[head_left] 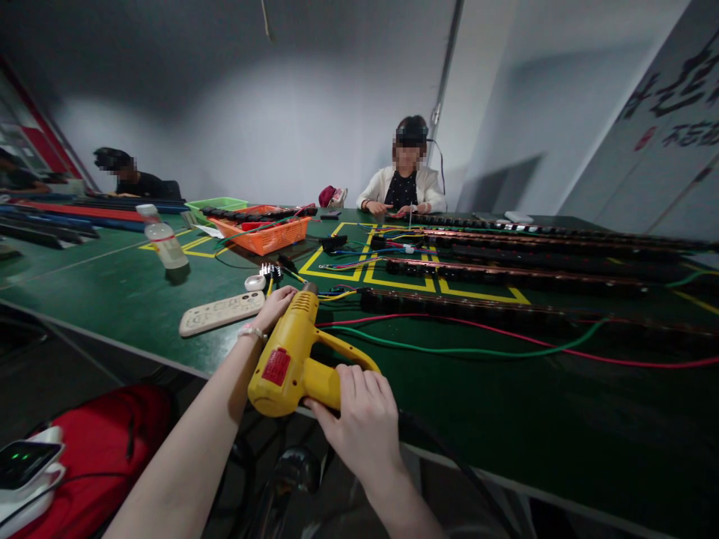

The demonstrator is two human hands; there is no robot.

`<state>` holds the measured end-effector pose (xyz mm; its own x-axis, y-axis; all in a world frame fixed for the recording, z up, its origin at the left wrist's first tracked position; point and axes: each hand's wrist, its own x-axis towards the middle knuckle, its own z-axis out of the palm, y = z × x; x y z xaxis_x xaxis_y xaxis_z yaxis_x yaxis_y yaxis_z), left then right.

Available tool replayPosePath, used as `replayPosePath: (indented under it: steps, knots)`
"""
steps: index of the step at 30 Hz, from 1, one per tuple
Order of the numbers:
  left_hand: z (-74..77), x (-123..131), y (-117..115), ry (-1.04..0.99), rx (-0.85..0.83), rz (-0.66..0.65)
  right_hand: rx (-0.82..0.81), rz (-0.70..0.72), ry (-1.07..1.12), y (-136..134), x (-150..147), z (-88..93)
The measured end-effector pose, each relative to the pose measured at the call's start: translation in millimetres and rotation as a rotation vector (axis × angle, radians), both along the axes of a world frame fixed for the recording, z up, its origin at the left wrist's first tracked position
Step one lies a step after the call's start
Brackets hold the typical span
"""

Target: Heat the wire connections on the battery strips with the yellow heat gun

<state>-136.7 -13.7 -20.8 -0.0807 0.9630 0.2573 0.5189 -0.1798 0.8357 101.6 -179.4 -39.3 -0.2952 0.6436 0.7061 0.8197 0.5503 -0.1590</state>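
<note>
My right hand (362,408) is closed around the grip of a yellow heat gun (284,355), which has a red label on its rear. The gun's metal nozzle points away from me across the table. My left hand (276,308) is beside the nozzle, its fingers curled and partly hidden behind the gun; what they pinch does not show. Yellow and blue wires (340,294) emerge just right of the nozzle from the end of a long dark strip (449,303). Left of the nozzle lies a black multi-way connector (270,271) with yellow wire.
A phone in a pale case (222,313) and a small white case (255,283) lie left. Behind are a bottle (167,243) and an orange basket (261,238). Red and green cables (449,349) cross the green table (477,404). A person (401,187) sits opposite.
</note>
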Motion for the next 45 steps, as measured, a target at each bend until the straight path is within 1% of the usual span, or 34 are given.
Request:
replayPosePath:
  steps: [7, 12, 16, 21, 26, 30, 34, 38, 45]
  knots:
    - [-4.0, -3, 4, -0.011, 0.015, -0.022, -0.007, 0.028, 0.007, -1, 3, -0.1]
    - [-5.2, -2, 4, -0.007, 0.019, -0.003, -0.032, 0.078, 0.036, -4, 15, 2.2]
    - [-11.0, -3, 7, -0.011, 0.033, 0.024, -0.020, 0.076, 0.046, -6, 28, 3.3]
    - [-16.7, -6, 12, -0.011, 0.065, 0.007, -0.001, 0.052, 0.042, -6, 44, 5.1]
    - [-14.1, -4, 11, -0.010, 0.066, 0.001, 0.048, 0.009, 0.020, -6, 58, 6.0]
    - [-12.0, -3, 9, -0.005, 0.062, 0.007, 0.072, -0.061, -0.006, -6, 69, 4.6]
    - [-13.4, -4, 9, -0.012, 0.060, 0.006, 0.102, -0.125, -0.041, -6, 78, 3.8]
    - [-15.2, -5, 10, 0.009, 0.067, 0.016, 0.105, -0.154, -0.056, -7, 82, 3.4]
    - [-16.3, -3, 10, 0.016, 0.069, 0.028, 0.112, -0.169, -0.065, -7, 81, 2.9]
